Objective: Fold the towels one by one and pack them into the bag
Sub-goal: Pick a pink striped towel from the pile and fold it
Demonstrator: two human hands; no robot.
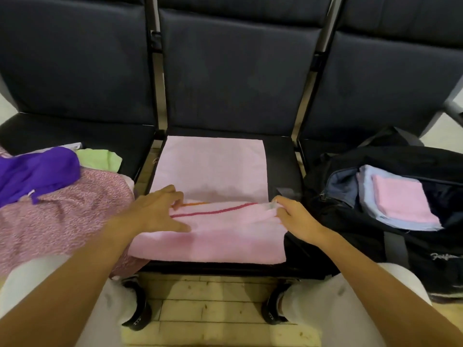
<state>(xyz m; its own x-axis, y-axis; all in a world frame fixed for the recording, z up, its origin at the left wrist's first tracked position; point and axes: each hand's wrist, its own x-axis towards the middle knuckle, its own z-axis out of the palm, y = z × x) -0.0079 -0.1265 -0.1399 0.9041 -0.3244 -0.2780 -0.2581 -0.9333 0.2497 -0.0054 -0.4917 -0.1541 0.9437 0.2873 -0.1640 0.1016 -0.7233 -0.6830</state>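
A pale pink towel (pixel 213 171) with red and orange stripes lies spread on the middle seat, its near part folded over on itself. My left hand (pixel 155 211) pinches the left end of the folded edge, thumb on top of the fold. My right hand (pixel 293 216) pinches the right corner of that edge. On the right seat stands an open black bag (pixel 370 241), with a folded pink towel (pixel 403 199) on a folded light blue towel (pixel 368 189) inside it.
On the left seat is a heap of unfolded towels: a patterned pink one (pixel 62 221), a purple one (pixel 37 174) and a light green one (pixel 100 159). Dark seat backs (pixel 238 78) rise behind. My knees and a tiled floor (pixel 208 306) are below.
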